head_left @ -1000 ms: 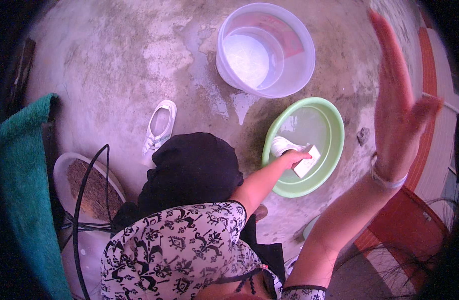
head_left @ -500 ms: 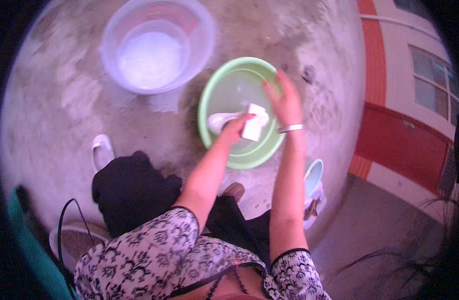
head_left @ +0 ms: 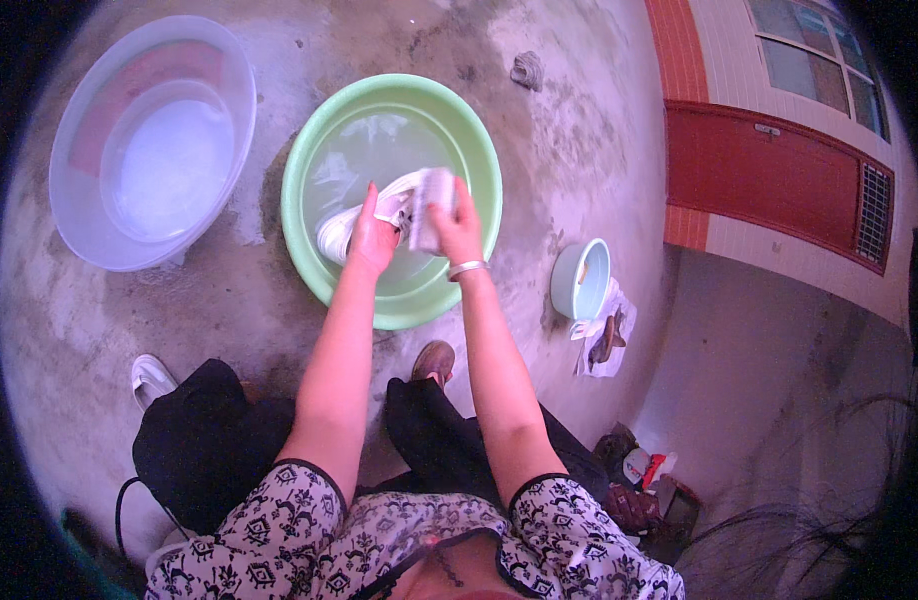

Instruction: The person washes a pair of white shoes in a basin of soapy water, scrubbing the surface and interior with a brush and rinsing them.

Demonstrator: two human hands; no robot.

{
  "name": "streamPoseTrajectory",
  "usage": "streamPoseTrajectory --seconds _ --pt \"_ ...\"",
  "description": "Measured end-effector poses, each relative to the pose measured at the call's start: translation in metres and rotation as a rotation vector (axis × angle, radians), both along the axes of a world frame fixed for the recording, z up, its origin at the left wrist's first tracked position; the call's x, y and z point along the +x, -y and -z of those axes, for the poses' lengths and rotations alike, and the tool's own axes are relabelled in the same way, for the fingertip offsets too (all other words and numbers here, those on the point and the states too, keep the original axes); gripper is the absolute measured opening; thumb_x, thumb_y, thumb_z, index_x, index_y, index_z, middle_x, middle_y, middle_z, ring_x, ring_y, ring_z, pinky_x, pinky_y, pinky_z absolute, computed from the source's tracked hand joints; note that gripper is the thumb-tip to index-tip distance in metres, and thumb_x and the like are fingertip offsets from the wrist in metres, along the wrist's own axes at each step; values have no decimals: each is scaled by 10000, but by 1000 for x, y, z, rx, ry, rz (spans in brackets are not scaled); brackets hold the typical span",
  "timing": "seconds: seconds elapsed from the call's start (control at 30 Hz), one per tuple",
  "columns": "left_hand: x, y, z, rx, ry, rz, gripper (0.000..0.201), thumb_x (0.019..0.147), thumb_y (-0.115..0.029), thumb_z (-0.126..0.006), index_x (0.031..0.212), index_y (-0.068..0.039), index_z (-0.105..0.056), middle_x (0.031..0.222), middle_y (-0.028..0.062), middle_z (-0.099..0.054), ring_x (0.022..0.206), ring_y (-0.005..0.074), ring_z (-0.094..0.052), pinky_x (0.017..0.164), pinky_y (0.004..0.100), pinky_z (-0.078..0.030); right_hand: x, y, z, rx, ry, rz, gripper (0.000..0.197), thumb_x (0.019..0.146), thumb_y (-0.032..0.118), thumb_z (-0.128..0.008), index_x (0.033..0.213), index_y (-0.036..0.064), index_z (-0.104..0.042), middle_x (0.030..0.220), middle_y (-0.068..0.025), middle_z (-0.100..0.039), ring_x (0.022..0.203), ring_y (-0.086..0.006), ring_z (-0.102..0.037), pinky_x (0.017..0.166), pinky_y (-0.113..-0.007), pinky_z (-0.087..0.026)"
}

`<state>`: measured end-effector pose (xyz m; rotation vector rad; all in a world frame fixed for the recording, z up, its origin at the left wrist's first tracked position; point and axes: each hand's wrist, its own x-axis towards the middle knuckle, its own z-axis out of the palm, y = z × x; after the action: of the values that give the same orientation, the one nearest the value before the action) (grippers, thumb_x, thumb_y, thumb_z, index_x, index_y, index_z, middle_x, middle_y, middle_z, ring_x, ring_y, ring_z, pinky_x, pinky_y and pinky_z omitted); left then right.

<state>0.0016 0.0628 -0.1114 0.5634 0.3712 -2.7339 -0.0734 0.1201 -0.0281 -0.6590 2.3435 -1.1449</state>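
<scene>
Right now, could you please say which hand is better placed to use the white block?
Probably the right hand: it holds the white block, while the left hand holds the white shoe in the green basin.

No lettering, numbers or signs showing legibly, reddish patch (head_left: pixel 104 112) showing on translucent tub's (head_left: pixel 79 202) wall, blur covering white block (head_left: pixel 434 188)

At eleven o'clock the shoe (head_left: pixel 336 237) is looking like cloth, the basin (head_left: pixel 409 290) smooth plastic, the floor (head_left: pixel 549 180) rough concrete.
</scene>
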Motion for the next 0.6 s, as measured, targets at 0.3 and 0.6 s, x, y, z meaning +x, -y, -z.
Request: streamPoseTrajectory --seconds 0.3,0.6 --pt "-1 -3 0 -22 -29 -37 515 848 -413 -341 1148 -2 -417 1140 113 -473 1053 217 -442 934 328 -293 -2 9 -7 94 -347 -94 598 708 193 -556 1234 34 -321 912 -235 -519 860 -303 -523 732 -330 -418" --pt "-2 -22 15 73 152 120 352 823 -336 -458 1057 -75 -500 1010 49 -538 882 160 -514 712 274 -415 34 17 16 623 -683 -170 589 733 268 -502 1254 84 -300 947 -288 -381 816 -396 -456 729 -395 -390"
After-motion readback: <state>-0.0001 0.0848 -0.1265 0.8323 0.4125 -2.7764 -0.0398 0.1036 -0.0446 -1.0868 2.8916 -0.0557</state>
